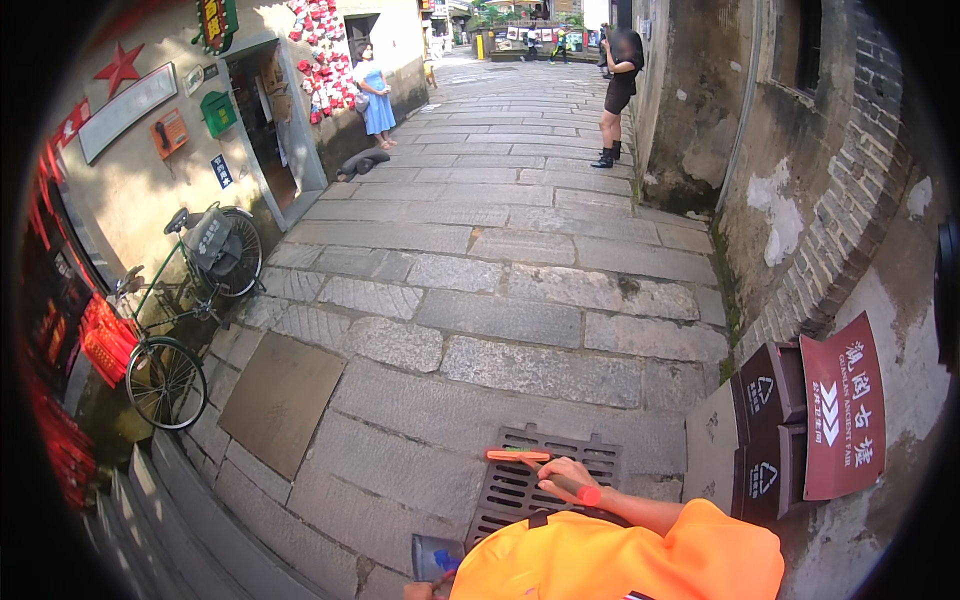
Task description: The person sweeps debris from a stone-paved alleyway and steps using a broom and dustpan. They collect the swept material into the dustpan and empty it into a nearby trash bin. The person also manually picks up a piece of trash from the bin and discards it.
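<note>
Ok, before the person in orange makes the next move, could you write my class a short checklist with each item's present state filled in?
1. Right hand gripping the orange tool: ok, fingers closed around it.
2. Left hand gripping the clear container: cannot tell, mostly cut off by the lower edge.
3. Left hand fully in view: not ok, only a small part shows.
4. Bicycle away from both hands: ok, parked along the left wall.
5. People away from the hands: ok, the person in black and the person in blue stand up the lane.
</note>
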Motion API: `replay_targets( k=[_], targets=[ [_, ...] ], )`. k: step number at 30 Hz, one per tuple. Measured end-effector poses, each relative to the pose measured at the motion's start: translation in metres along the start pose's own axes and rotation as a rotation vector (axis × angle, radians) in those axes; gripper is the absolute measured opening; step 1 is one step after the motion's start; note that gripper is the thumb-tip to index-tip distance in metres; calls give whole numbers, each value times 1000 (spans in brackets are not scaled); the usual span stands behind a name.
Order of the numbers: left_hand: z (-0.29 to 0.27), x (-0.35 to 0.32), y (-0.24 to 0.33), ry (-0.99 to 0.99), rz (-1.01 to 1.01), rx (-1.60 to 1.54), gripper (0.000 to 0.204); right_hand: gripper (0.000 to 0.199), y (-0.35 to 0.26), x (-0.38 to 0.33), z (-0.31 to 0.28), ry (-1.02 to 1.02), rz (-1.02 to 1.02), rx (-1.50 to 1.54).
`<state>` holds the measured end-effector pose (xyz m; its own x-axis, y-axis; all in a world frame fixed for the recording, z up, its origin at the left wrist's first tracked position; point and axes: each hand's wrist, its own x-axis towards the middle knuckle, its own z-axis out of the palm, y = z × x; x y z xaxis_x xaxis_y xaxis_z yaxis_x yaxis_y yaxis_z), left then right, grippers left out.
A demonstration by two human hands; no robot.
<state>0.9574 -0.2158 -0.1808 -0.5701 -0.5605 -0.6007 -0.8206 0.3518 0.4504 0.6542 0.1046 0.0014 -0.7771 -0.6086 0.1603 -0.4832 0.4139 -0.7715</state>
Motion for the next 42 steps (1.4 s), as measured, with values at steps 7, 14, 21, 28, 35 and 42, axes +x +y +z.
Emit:
replay_targets(
  k=[7, 14, 21, 28, 35, 42],
  targets=[
    [25, 18, -95, 112, 207, 337, 27, 16, -1, 9, 7, -23, -80, 21],
    [-8, -44, 17, 97, -586, -431, 20, 14, -14, 14, 4, -68, -88, 73],
    [5, -56, 20, 136, -632, -394, 26, 13, -3, 2, 7, -177, -103, 70],
    [13, -55, 28, 167, -645, -405, 33, 14, -8, 13, 4, -235, -65, 25],
    [18, -60, 38, 150, -617, -401, 28, 14, -9, 19, 1, -247, -87, 55],
    [23, -59, 36, 160, -611, -412, 24, 15, 8, 16, 2, -220, -50, 89]
  ],
)
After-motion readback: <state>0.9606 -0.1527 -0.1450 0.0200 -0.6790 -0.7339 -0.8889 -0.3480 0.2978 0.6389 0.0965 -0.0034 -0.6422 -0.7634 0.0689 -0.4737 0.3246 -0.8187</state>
